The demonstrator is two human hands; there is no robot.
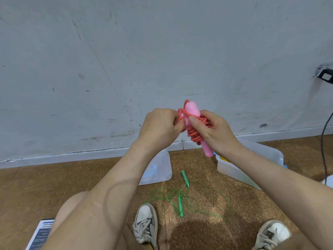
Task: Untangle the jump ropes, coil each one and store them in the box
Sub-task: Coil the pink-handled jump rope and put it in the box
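Two hands meet in front of the wall [126, 60], both holding the red jump rope [195, 132] up in the air, well above the floor [90, 179]. The rope's cord is wound into a tight bundle around its pink handles [192, 108]. One rounded handle end sticks up above the right thumb. Another end pokes out below the right hand [214, 134].

The right hand grips the bundle from the side. Its thumb presses across the front of the coil just under the upper handle end, and its fingers are curled behind the loops. The left hand [160, 127] sits just beside it, touching the bundle on the other side. Its fingers are curled in and pinch a loop of the red cord at the top of the coil.

The green jump rope [191, 199] lies loose on the floor below the hands, spread in untidy loops. One green handle points towards the wall, and the other lies nearer the shoes [146, 224].

The box [252, 165], of clear plastic, stands on the floor under the right forearm, well below the red rope and to the right of the green one. Something yellow shows inside it, partly hidden by the arm. Its lid [160, 170] lies flat on the floor to the left of the green rope, partly under the left forearm.
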